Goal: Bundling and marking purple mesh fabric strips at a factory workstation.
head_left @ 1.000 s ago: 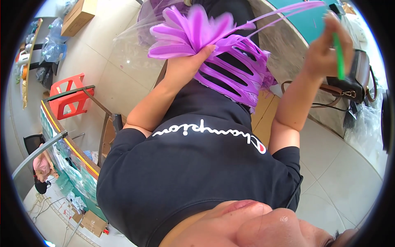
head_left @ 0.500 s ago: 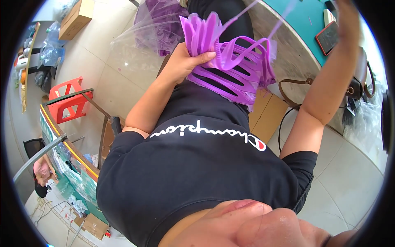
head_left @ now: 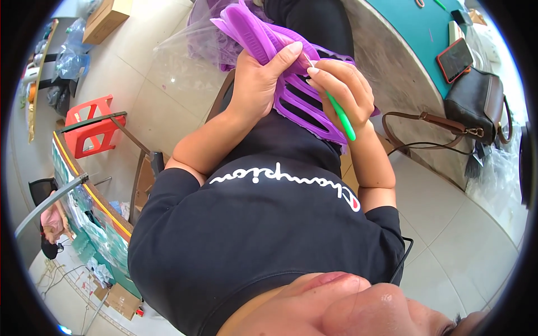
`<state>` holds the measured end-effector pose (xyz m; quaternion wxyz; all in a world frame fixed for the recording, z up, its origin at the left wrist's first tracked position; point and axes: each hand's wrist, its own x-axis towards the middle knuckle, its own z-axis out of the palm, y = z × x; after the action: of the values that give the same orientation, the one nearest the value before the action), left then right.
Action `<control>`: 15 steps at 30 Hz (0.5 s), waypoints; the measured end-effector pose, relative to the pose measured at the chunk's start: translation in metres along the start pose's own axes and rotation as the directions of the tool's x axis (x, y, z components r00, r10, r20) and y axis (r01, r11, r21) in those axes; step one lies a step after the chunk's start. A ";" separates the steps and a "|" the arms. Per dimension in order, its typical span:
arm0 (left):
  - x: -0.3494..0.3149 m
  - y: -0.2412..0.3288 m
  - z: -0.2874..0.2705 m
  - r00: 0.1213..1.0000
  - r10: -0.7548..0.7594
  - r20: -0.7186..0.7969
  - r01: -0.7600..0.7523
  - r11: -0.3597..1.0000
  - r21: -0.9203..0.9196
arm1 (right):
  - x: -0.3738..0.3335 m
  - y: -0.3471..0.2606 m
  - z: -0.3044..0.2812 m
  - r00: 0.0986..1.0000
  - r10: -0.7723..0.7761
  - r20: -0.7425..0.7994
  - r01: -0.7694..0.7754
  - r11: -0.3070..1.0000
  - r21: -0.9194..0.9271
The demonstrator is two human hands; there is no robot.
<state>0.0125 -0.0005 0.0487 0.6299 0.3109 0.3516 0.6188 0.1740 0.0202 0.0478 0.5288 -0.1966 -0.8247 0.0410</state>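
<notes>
My left hand (head_left: 256,78) is closed around a folded bundle of soft purple plastic pieces (head_left: 241,31), thumb pressed on top. More of the purple plastic, a slotted sheet (head_left: 305,109), drapes across my lap below the hands. In my right hand (head_left: 346,92) is a slim tool with a green handle (head_left: 342,117). Its thin metal tip meets the purple plastic close to my left thumb; the exact shape of the tip is too small to make out.
At right stands a green-topped table (head_left: 409,36) with a phone (head_left: 455,59) on it. A dark handbag (head_left: 473,103) hangs or rests at its edge. A red stool (head_left: 89,126) is at left. Clear film and purple material (head_left: 210,47) lie beyond my left hand. Someone in pink (head_left: 53,221) sits far left.
My right hand has come down from the upper right to the purple plastic and now shows the green-handled tool. My left hand has turned the bundle, tilting it to the left.
</notes>
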 end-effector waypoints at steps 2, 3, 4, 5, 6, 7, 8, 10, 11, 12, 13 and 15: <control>-0.001 0.000 0.000 1.000 0.019 -0.004 -0.019 0.999 0.027 | -0.002 0.000 0.002 1.000 0.014 -0.015 -0.014 1.000 -0.011; -0.001 0.000 0.000 1.000 0.027 -0.005 -0.027 0.999 0.029 | -0.002 0.000 0.002 0.999 0.030 -0.030 -0.030 0.999 -0.023; -0.001 0.000 0.000 0.999 0.035 -0.007 -0.035 0.999 0.031 | -0.002 0.000 0.002 0.999 0.029 -0.030 -0.029 0.999 -0.022; -0.001 0.001 0.000 0.999 0.036 -0.008 -0.035 0.999 0.031 | -0.001 0.001 0.003 1.000 0.014 -0.020 -0.014 1.000 -0.015; -0.001 0.001 -0.001 0.999 0.037 -0.010 -0.036 0.999 0.034 | -0.001 0.001 0.003 1.000 -0.001 -0.009 0.001 1.000 -0.009; -0.002 0.002 -0.001 0.999 0.038 -0.014 -0.038 0.999 0.037 | 0.000 0.001 0.003 1.000 -0.002 -0.007 0.002 1.000 -0.008; -0.002 0.000 -0.002 0.999 0.039 -0.016 -0.038 0.999 0.036 | 0.001 0.000 0.003 1.000 0.005 -0.005 -0.005 1.000 -0.029; -0.001 -0.003 -0.003 0.996 0.083 -0.029 -0.081 0.994 0.074 | 0.002 -0.002 0.003 1.000 0.011 -0.002 -0.011 0.999 -0.051; -0.001 -0.003 -0.004 0.996 0.083 -0.030 -0.081 0.994 0.073 | 0.002 -0.004 0.002 1.000 0.007 0.010 -0.006 0.995 -0.096; -0.002 -0.002 -0.004 0.995 0.095 -0.018 -0.093 0.992 0.087 | 0.002 -0.005 0.002 1.000 0.004 0.022 0.000 0.990 -0.141; -0.001 -0.002 -0.003 0.994 0.106 -0.005 -0.105 0.989 0.099 | 0.002 -0.005 0.003 1.000 0.004 0.023 -0.001 0.990 -0.142; -0.001 -0.002 -0.002 0.995 0.099 -0.012 -0.098 0.992 0.081 | 0.003 -0.004 0.003 1.000 0.006 0.005 -0.005 0.992 -0.125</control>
<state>0.0116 -0.0014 0.0463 0.5827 0.3481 0.3655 0.6369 0.1690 0.0176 0.0503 0.5130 -0.2314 -0.8265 -0.0088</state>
